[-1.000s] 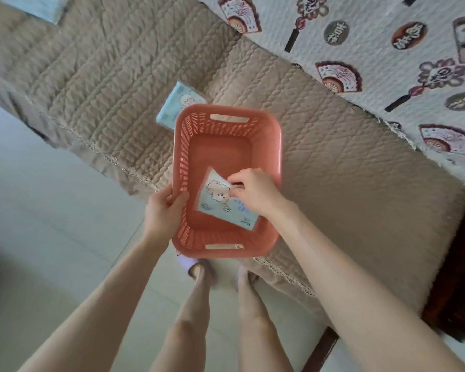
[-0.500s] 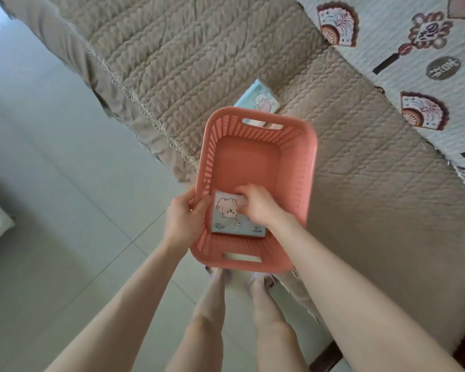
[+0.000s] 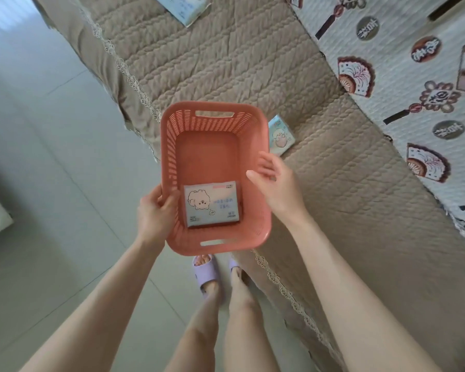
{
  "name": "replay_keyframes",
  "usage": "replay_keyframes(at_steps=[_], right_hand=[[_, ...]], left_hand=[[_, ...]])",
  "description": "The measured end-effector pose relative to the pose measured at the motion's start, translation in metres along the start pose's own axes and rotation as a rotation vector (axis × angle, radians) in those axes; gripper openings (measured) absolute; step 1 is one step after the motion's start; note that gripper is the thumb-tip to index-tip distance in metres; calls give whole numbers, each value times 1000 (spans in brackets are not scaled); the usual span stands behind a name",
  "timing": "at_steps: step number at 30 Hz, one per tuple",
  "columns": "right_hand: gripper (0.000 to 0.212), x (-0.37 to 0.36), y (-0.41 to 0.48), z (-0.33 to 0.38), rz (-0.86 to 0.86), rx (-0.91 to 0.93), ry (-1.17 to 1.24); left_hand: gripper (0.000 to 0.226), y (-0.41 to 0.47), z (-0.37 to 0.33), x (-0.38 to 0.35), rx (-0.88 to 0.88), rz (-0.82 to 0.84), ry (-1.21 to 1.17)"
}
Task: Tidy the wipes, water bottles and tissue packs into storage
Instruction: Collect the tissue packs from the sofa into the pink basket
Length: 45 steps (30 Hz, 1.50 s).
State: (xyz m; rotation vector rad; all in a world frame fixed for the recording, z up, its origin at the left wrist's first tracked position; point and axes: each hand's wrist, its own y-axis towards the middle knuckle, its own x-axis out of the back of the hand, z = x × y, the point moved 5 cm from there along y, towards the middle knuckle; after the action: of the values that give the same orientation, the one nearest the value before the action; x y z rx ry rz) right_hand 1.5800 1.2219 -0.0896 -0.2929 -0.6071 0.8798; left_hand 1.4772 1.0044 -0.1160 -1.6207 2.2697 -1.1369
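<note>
Loading of the basket (image 3: 210, 154) is the step in hand. The pink slotted basket occupies the centre of the frame, and its near end overhangs the edge of the quilted cover (image 3: 226, 63). Whether its far end rests on the cover cannot be told.

The left hand (image 3: 156, 213) grips the basket's left rim, thumb inside the wall. One tissue pack (image 3: 212, 205) lies flat on the basket floor, in its lower part, close to that thumb. The right hand (image 3: 277, 183) hovers over the right rim with fingers spread and relaxed, holding nothing and clear of the pack.

Two items lie outside the basket:
- A second pack (image 3: 279, 136) lies on the cover just beside the basket's upper right corner.
- A larger pack (image 3: 183, 4) lies at the upper edge of the frame, partly cut off, so its kind cannot be read.

No water bottles are in view.

By this evidence one item is stored and most of the task is outstanding. The next move probably calls for the right hand to reach up and right to the second pack, pinch it across its narrow sides, and lay it beside the first. The left hand should keep the basket level.
</note>
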Motion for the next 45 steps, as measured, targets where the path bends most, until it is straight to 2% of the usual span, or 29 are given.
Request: replay_keyframes(at_steps=[5, 13, 20, 23, 25, 27, 28, 33, 39, 41, 45], right_hand=[[36, 19, 36, -4, -101, -23, 93], [45, 27, 93, -54, -71, -271, 124], [51, 23, 135, -93, -46, -418, 125], [50, 16, 148, -101, -42, -490, 159], [59, 12, 157, -108, -66, -507, 180], [82, 9, 168, -121, -123, -519, 168], [86, 8, 171, -127, -144, -525, 162], [56, 0, 190, -129, -214, -593, 150], [53, 6, 189, -121, -295, -526, 147], [59, 11, 181, -104, -274, -491, 167], [65, 22, 166, -68, -190, -391, 232]], left_hand=[[21, 11, -6, 14, 16, -91, -35], [23, 22, -14, 20, 55, -186, -108], [21, 37, -28, 7, 76, -223, -155], [14, 43, -28, 2, 84, -242, -169], [11, 46, -29, -2, 83, -249, -180], [12, 49, -30, -7, 86, -251, -171], [15, 50, -32, -9, 86, -248, -172], [13, 54, -30, -17, 95, -256, -169], [14, 53, -30, -16, 99, -263, -195], [12, 52, -32, -14, 96, -258, -180], [27, 48, -34, 0, 103, -280, -186]])
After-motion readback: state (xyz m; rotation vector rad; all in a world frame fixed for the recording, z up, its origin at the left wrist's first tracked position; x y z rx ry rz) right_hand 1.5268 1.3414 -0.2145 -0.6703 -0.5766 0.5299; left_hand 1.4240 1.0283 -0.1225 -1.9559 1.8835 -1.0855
